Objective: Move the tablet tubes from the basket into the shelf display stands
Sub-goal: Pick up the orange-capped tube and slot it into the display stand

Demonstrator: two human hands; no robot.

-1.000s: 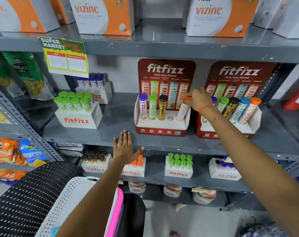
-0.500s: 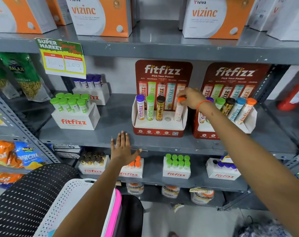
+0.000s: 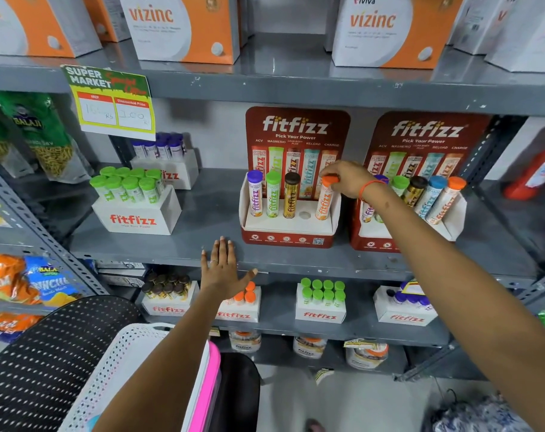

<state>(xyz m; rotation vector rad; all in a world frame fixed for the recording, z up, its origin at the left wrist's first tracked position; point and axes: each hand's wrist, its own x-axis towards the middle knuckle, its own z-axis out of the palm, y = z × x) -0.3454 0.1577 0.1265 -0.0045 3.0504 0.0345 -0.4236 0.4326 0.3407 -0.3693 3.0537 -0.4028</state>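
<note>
Two red fitfizz display stands sit on the middle shelf. The left stand [image 3: 288, 236] holds a purple-capped, a green-capped and a brown-capped tube, one bare hole [image 3: 304, 215], and an orange-capped tube [image 3: 324, 201] in the rightmost slot. My right hand [image 3: 347, 177] grips that tube's orange cap from above. The right stand [image 3: 374, 241] carries several tubes, partly hidden by my right wrist. My left hand [image 3: 223, 269] rests flat, fingers spread, on the shelf's front edge. The white and pink basket [image 3: 131, 369] is at the bottom, under my left forearm; its contents are hidden.
White fitfizz boxes of green-capped tubes [image 3: 134, 201] and purple-capped tubes [image 3: 163, 160] stand on the shelf's left. More boxes line the lower shelf [image 3: 321, 302]. Vizinc cartons [image 3: 184, 26] fill the top shelf. A price card [image 3: 111, 101] hangs at left. Snack bags [image 3: 31, 282] sit far left.
My right hand has lowered the orange-capped tube from a tilt into the rightmost slot of the left stand, where it now stands nearly upright. My left hand has stayed on the shelf edge.
</note>
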